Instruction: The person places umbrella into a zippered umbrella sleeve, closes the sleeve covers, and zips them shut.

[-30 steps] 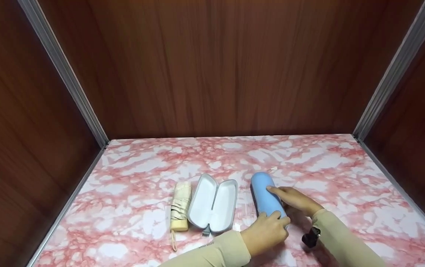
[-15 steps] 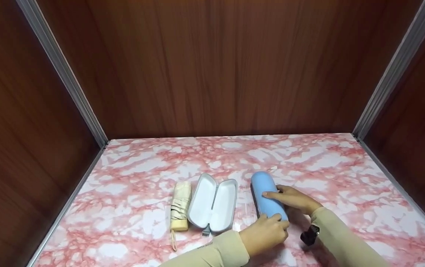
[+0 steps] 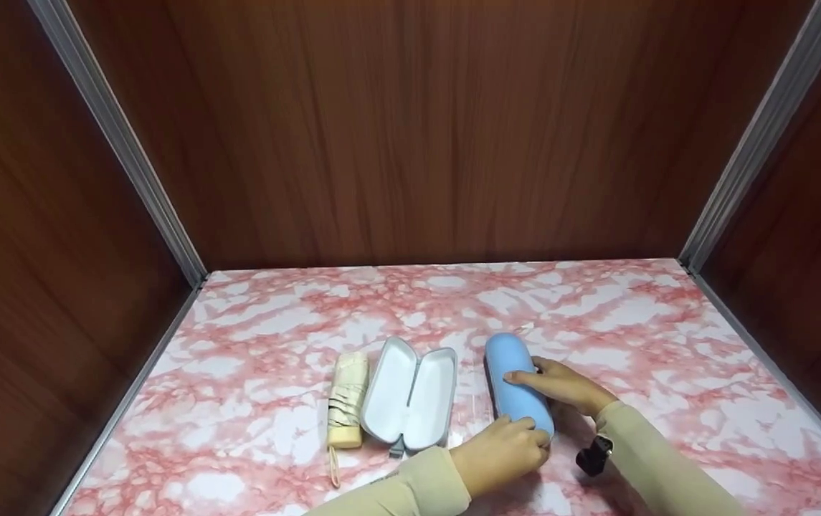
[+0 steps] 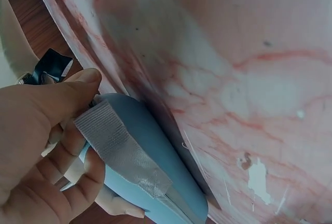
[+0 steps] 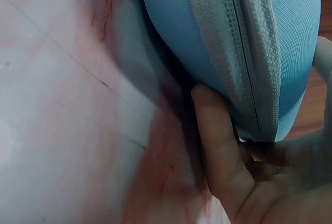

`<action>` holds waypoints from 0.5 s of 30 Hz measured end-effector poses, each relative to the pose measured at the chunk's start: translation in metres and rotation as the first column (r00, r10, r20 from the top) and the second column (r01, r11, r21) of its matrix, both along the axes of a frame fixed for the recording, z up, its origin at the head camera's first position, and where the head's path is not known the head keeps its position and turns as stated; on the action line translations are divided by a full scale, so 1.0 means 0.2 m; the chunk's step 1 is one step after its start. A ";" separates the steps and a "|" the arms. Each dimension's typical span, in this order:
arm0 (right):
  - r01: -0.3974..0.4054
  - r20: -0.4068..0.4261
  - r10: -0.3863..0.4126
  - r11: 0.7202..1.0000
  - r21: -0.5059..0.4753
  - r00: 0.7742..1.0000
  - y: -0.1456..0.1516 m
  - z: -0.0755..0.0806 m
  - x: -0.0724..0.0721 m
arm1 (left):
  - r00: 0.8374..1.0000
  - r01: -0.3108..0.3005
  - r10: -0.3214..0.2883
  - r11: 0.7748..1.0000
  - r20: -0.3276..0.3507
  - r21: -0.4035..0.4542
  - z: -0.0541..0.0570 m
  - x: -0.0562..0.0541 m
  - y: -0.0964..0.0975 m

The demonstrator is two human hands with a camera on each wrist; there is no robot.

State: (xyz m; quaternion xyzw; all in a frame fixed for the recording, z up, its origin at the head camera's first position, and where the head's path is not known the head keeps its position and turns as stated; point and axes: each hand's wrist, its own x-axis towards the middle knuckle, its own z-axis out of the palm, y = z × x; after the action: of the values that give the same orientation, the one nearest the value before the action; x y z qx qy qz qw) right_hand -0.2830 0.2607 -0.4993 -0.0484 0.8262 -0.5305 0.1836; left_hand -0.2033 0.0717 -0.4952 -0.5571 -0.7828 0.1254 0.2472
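Observation:
A blue zippered glasses case (image 3: 513, 358) lies on the table, slanting toward me. My right hand (image 3: 564, 385) holds it from the right side, thumb across the top and fingers lower down the side. At the near end, my left hand (image 3: 502, 453) has its fingers bent around the case's edge. In the left wrist view, its thumb and fingers pinch at the zipper end beside a grey fabric tab (image 4: 124, 149); the pull itself is mostly hidden. The right wrist view shows the grey zipper band (image 5: 236, 42) running along the case, its two sides together.
Left of the blue case, an open grey case (image 3: 410, 394) with a white lining lies flat. Beside it rests a folded cream umbrella (image 3: 348, 398) with a yellow handle and wrist loop. Brown wooden panels (image 3: 439, 143) enclose the marbled pink tabletop (image 3: 274, 308).
My left hand has shifted slightly left and toward me at the case's near end. My right thumb has slid down across the top of the blue case.

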 end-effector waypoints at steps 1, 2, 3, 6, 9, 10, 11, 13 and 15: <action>-0.001 -0.004 0.001 1.000 0.001 1.000 0.00 0.00 0.00 | 1.000 0.005 -0.005 1.000 0.012 0.000 0.00 0.00 0.00; -0.003 -0.007 0.003 1.000 0.001 1.000 0.00 0.00 0.00 | 1.000 0.009 -0.009 1.000 0.020 0.001 0.00 -0.01 -0.01; -0.005 -0.007 0.005 1.000 -0.004 1.000 0.00 0.00 0.00 | 0.999 0.016 -0.016 1.000 0.030 0.002 -0.01 -0.01 -0.01; -0.001 -0.011 0.001 1.000 -0.012 1.000 0.00 0.00 0.00 | 0.999 0.035 -0.035 0.999 0.037 0.016 -0.01 -0.02 -0.02; 0.004 -0.019 -0.004 1.000 -0.014 1.000 0.00 0.00 0.00 | 0.998 0.048 -0.048 0.998 0.026 0.034 0.00 -0.02 -0.03; 0.007 -0.023 -0.007 1.000 -0.011 1.000 0.00 0.00 0.00 | 0.998 0.050 -0.051 0.998 0.022 0.038 0.00 -0.02 -0.04; 0.008 -0.026 -0.008 1.000 -0.010 1.000 0.00 0.00 0.00 | 0.998 0.053 -0.054 0.998 0.019 0.041 0.01 -0.02 -0.04; 0.010 -0.027 -0.010 1.000 -0.003 1.000 0.00 0.00 0.00 | 0.998 0.056 -0.056 0.997 0.016 0.044 0.01 -0.02 -0.05; 0.014 -0.024 -0.014 1.000 0.004 1.000 0.00 0.00 0.00 | 0.998 0.054 -0.055 0.998 0.011 0.044 0.01 -0.02 -0.06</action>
State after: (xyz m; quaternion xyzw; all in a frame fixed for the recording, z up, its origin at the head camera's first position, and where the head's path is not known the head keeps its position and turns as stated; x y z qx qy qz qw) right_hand -0.2823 0.2612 -0.4998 -0.0489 0.8297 -0.5295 0.1700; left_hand -0.2078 0.0592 -0.4924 -0.5735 -0.7714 0.0980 0.2578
